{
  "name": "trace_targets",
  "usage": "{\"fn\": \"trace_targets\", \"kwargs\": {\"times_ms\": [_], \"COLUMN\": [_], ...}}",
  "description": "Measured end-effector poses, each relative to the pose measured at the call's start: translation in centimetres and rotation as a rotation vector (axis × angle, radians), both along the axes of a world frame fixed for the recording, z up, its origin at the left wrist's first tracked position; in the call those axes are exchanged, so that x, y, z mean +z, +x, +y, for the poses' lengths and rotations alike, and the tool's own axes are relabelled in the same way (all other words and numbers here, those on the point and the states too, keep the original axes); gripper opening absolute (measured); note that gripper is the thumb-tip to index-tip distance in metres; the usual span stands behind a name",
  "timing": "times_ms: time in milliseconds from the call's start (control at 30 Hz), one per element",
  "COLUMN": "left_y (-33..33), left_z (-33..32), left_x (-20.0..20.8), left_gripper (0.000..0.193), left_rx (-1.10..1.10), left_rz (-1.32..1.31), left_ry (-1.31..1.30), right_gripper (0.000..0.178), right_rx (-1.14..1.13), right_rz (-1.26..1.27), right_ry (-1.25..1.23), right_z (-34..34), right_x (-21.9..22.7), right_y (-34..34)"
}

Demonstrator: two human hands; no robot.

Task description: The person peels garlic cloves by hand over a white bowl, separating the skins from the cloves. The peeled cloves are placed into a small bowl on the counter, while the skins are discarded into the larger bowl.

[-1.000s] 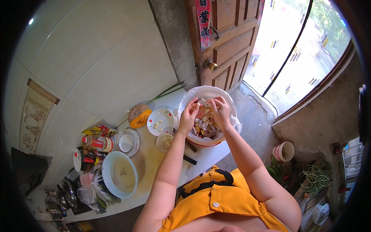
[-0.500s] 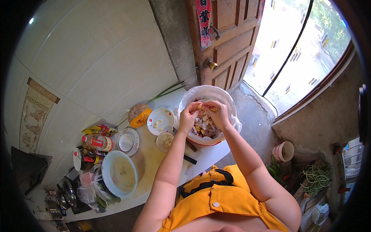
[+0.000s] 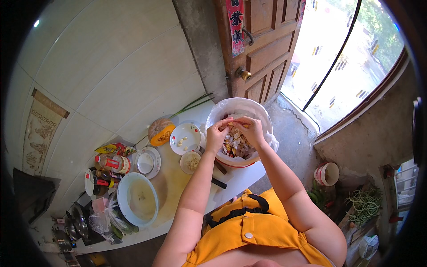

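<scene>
Over a bin (image 3: 238, 102) lined with a white plastic bag, my left hand (image 3: 217, 134) and my right hand (image 3: 251, 132) meet at the fingertips. Both are closed in a pinch around a small pale garlic clove (image 3: 231, 123), mostly covered by the fingers. Below them, papery skins and scraps (image 3: 238, 146) lie in the bin. Left of my left hand, a white plate (image 3: 191, 131) with red decoration holds several peeled cloves (image 3: 182, 142). Beside my left forearm stands a small bowl of pale garlic pieces (image 3: 191, 162).
A cut pumpkin (image 3: 161, 133) and green onions (image 3: 193, 105) lie at the table's back. Leftward are a basin of water (image 3: 138, 200), stacked dishes (image 3: 147, 163) and bottles (image 3: 113, 163). A knife's black handle (image 3: 219, 183) lies near the table's front edge. An open wooden door (image 3: 267, 49) stands behind the bin.
My fingertips have drawn closer together around the clove, which shows less now. My arms and the things on the table stay in place.
</scene>
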State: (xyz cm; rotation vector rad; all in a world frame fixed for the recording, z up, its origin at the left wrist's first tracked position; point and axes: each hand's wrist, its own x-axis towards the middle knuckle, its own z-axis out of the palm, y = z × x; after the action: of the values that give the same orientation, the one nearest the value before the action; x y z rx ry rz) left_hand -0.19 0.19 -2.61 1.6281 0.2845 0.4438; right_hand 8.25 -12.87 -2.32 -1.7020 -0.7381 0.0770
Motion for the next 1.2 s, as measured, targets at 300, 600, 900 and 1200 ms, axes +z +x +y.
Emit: {"fn": "trace_targets", "kwargs": {"times_ms": [300,600,900,1200], "left_y": [-0.23,-0.17,-0.2,-0.12], "left_z": [-0.12,-0.12,-0.62,-0.55], "left_x": [0.51,0.27,0.41,0.02], "left_gripper": [0.026,0.026,0.022,0.013], "left_rx": [-0.01,-0.001,0.126,0.027], "left_rz": [0.082,0.047,-0.065,-0.063], "left_ry": [0.026,-0.006,0.308,0.081], "right_gripper": [0.014,0.014,0.012,0.01], "right_rx": [-0.008,0.0,-0.048,-0.1], "right_rz": [0.01,0.028,-0.136,-0.024], "right_ry": [-0.018,0.003,-0.071,-0.023], "right_z": [-0.04,-0.02,0.03,0.14], "right_x": [-0.22,-0.17,0.01,-0.32], "right_y": [0.27,-0.02,-0.18,-0.22]}}
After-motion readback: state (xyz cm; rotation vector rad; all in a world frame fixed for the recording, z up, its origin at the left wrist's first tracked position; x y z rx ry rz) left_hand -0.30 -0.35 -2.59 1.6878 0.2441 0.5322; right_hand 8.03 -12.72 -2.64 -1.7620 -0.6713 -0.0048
